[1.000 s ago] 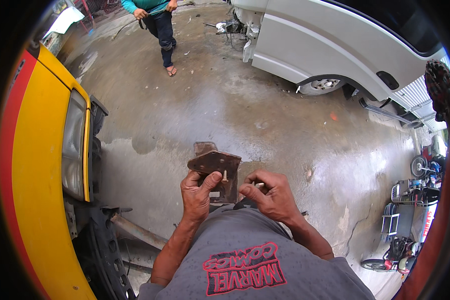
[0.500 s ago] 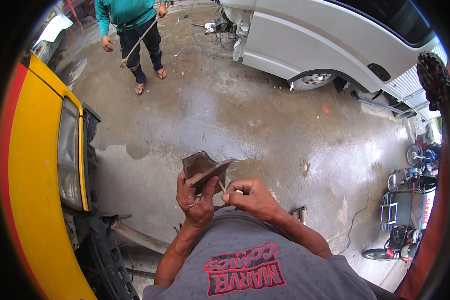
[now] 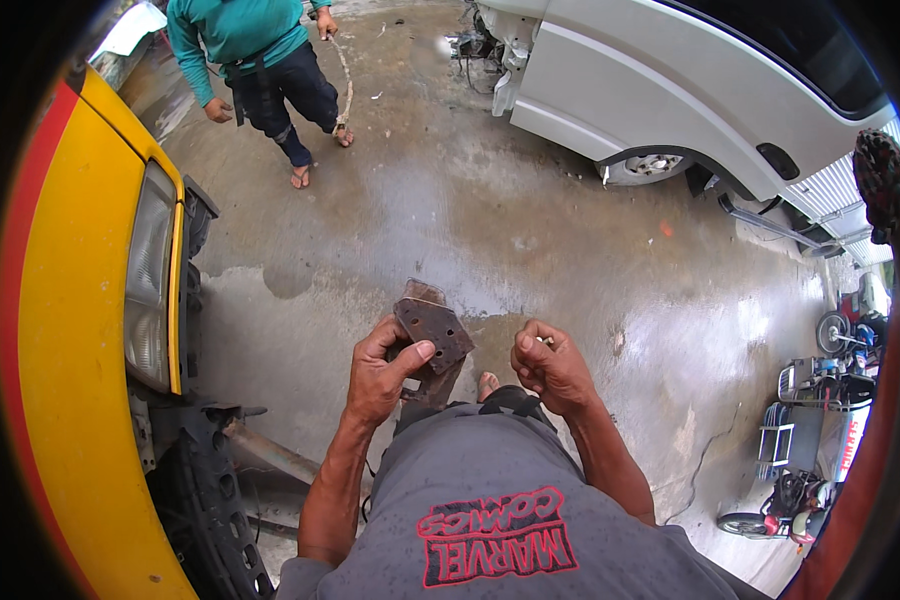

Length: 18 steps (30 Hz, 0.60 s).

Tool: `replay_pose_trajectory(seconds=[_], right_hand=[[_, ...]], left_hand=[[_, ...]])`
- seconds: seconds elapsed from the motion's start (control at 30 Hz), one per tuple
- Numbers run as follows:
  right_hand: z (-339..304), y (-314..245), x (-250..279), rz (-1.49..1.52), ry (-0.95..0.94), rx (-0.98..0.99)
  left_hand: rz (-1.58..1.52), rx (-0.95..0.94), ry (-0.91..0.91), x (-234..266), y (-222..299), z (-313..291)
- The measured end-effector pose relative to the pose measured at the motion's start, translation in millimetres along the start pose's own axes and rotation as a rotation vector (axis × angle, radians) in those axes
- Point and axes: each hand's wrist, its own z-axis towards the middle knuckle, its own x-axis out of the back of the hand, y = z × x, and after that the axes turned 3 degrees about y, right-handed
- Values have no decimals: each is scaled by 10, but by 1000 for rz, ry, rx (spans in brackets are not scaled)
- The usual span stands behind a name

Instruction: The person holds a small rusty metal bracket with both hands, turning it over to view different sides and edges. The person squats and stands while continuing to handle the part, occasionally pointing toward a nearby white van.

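Observation:
A rusty brown metal bracket (image 3: 440,328) with several holes in its flat face is gripped in my left hand (image 3: 375,375), the thumb pressed on that face. The bracket's lower part reaches down toward my waist. Some way to its right, apart from the metal, my right hand (image 3: 555,372) is raised with the fingers curled closed. A small pale spot shows between the thumb and forefinger, too small to name.
On my left stands a yellow and red vehicle (image 3: 65,340) with its headlight and exposed front parts. Ahead, a person in a teal top (image 3: 250,45) holds a rope-like length. A white van (image 3: 650,90) stands far right, with motorcycles (image 3: 800,490) nearer. The concrete floor (image 3: 610,290) is wet in patches.
My right hand has drawn away to the right from the bracket, where it held a thin rod. The bracket has turned so its holed face shows. The other person's rope-like length now hangs down.

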Motion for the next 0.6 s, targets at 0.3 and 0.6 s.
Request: replay_pose_trajectory(seconds=[0.3, 0.6], right_hand=[[248, -613, -474, -951, -191, 317], [361, -364, -92, -676, -293, 181]], left_hand=[[270, 168, -231, -29, 142, -83], [107, 199, -151, -184, 144, -242]])
